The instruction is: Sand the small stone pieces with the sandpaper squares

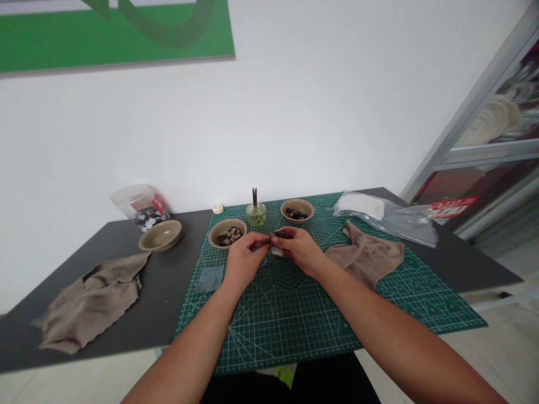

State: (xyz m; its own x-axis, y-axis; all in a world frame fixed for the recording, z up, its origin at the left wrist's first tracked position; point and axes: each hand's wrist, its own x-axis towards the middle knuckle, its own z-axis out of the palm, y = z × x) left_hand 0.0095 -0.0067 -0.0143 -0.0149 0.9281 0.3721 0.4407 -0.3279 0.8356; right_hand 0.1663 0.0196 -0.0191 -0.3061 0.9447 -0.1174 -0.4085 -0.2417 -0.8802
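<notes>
Both hands meet over the green cutting mat (295, 331). My left hand (246, 255) is closed in a pinch, its fingertips touching the fingers of the other hand. What it pinches is too small to name. My right hand (300, 248) is closed around a small dark and whitish piece (277, 251), mostly hidden by the fingers. Just behind my left hand is a tan bowl (215, 225) of small brown and dark pieces. Another tan bowl (309, 205) with dark pieces stands farther back. A grey-blue square (210, 279) lies on the mat, left of my left wrist.
A jar with sticks (256, 214) stands between the bowls. Brown cloths lie left (95, 303) and right (370, 255). At the left are a third bowl (160, 237) and a tipped clear plastic jar (135, 201). A clear bag (391, 216) lies back right, before the wall (303, 112).
</notes>
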